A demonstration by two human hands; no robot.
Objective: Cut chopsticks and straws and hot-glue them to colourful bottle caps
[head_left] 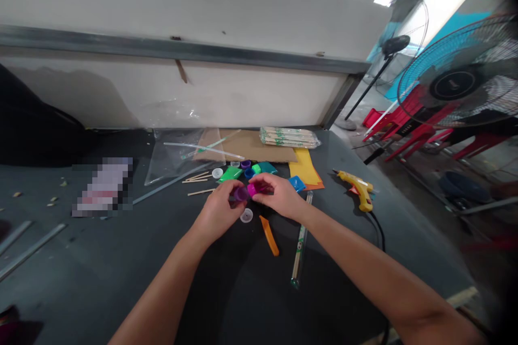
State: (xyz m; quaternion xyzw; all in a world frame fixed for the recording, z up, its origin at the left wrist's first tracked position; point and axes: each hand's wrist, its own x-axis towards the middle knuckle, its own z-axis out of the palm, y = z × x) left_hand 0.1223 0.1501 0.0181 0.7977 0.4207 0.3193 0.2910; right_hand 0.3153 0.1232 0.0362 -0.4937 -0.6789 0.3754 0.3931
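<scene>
My left hand [220,211] grips a translucent purple bottle cap [241,194]. My right hand [279,197] holds a magenta cap [254,190], and the two caps nearly meet between my fingertips. Just below them, a clear plastic cap [246,215] lies on the dark tabletop [210,291]. Beyond my hands sit a green piece [230,174], a blue cap [249,173], a purple cap [245,164] and a teal piece [267,167]. An orange strip [269,235] lies right of my left wrist.
A yellow hot glue gun [358,188] lies to the right, its black cord trailing toward me. Wooden sticks [198,178], cardboard [251,145], yellow paper [303,167], a clear plastic sheet [174,156] and packaged skewers [300,240] lie nearby. The table edge and a standing fan [457,81] are at right.
</scene>
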